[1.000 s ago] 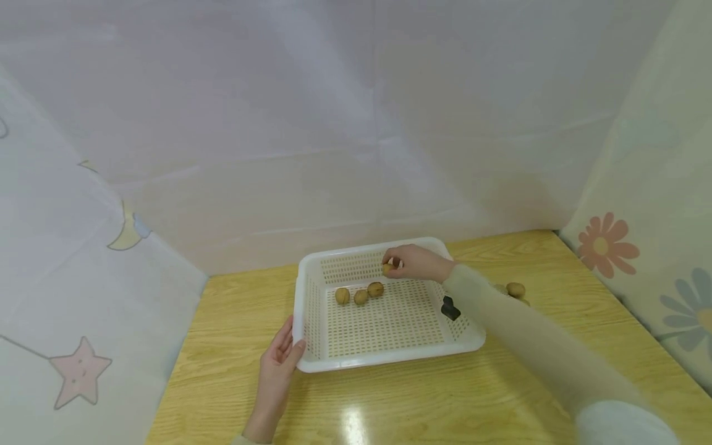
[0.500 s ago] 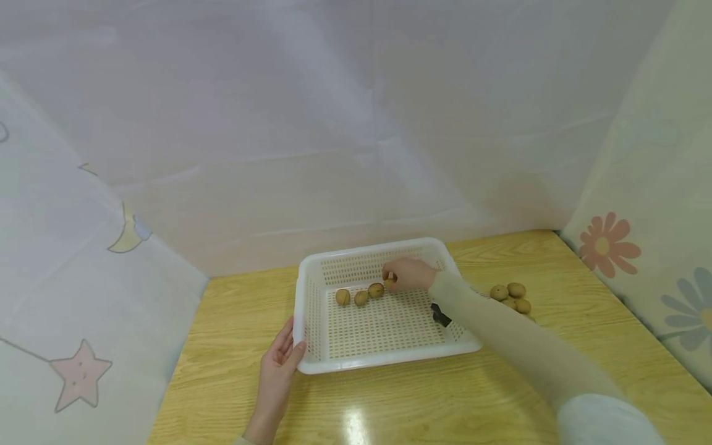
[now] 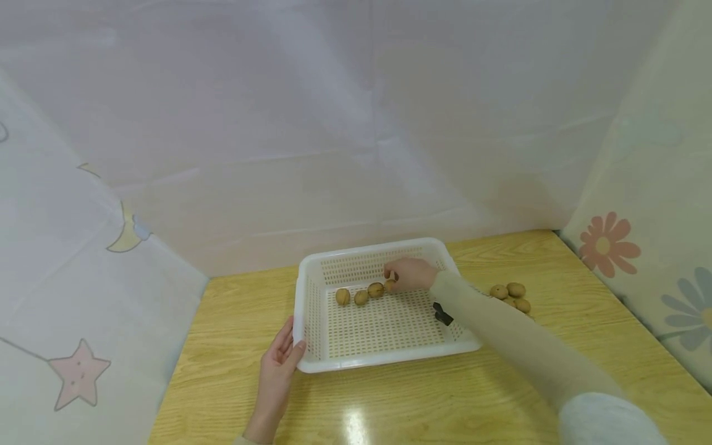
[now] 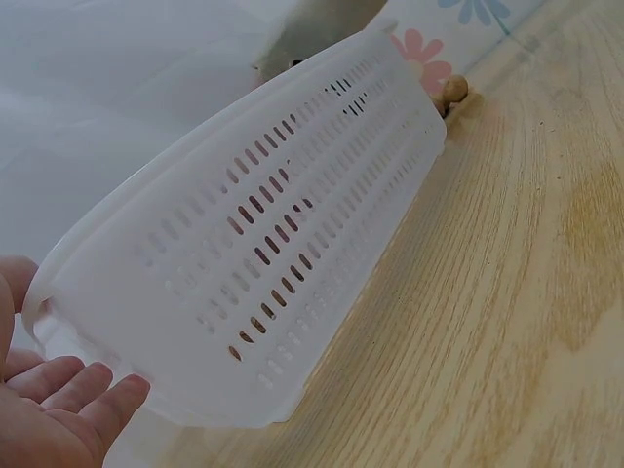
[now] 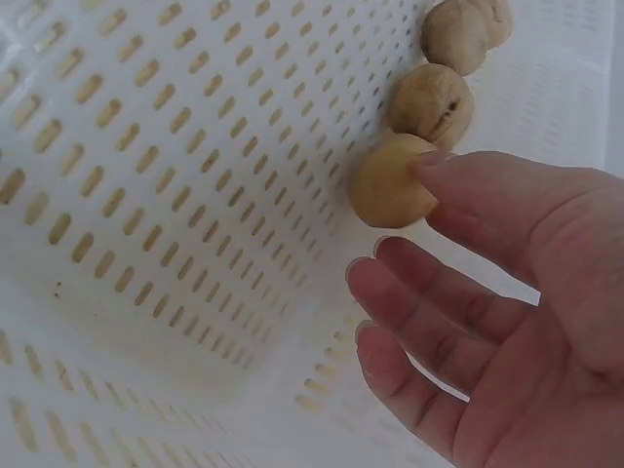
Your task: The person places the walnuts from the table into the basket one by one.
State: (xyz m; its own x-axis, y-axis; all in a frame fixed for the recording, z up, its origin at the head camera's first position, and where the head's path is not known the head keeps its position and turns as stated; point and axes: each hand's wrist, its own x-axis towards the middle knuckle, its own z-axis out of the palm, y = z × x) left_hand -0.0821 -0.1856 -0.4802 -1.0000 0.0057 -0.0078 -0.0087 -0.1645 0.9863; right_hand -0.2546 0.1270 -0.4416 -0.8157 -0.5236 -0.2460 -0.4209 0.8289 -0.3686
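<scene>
My left hand (image 3: 276, 364) grips the near-left corner of a white plastic basket (image 3: 384, 366), thumb over the rim and fingers outside. In the left wrist view, these fingers (image 4: 112, 400) lie against the basket's outer wall. Inside the basket, my right hand (image 3: 411, 274) pinches a walnut (image 5: 390, 185) at the end of a short row. The row's other walnuts, including one with a dark crack (image 5: 434, 105), lie on the slotted floor beside it. In the right wrist view, the remaining right fingers (image 5: 409, 292) curl loosely below the walnut.
Several more walnuts (image 3: 515, 289) lie in a group on the wooden table (image 3: 233, 309), right of the basket and partly behind the right sleeve (image 3: 517, 340). Pale sheets (image 3: 278, 185) hang behind the table and along its sides.
My right hand has lowered a walnut to the basket floor at the row's right end, then barely moved. The left hand and the basket have stayed nearly still.
</scene>
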